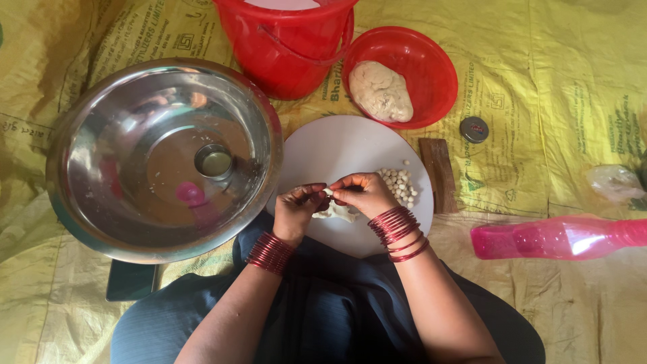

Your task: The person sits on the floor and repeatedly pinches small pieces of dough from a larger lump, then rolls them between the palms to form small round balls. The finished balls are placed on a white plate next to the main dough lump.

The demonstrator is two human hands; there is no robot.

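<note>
Yellow woven sacking spread over the floor [552, 101], round white board [337, 145] at centre. Left hand [300, 205] and right hand [364, 192] meeting fingertip to fingertip, pinched shut on a small pale dough lump [337, 210]. Heap of little white dough balls [397, 185] at 3 o'clock of the hands, big steel bowl [162, 158] at 9, red plastic bowl of dough [399, 76] at 1.

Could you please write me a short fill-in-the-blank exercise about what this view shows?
1. The dough lump lies in a ____ bowl.
2. Small dough balls sit on the round ____ board.
3. The steel basin holds a small ____ cup.
4. Both wrists wear red ____.

Answers: red; white; steel; bangles
</note>
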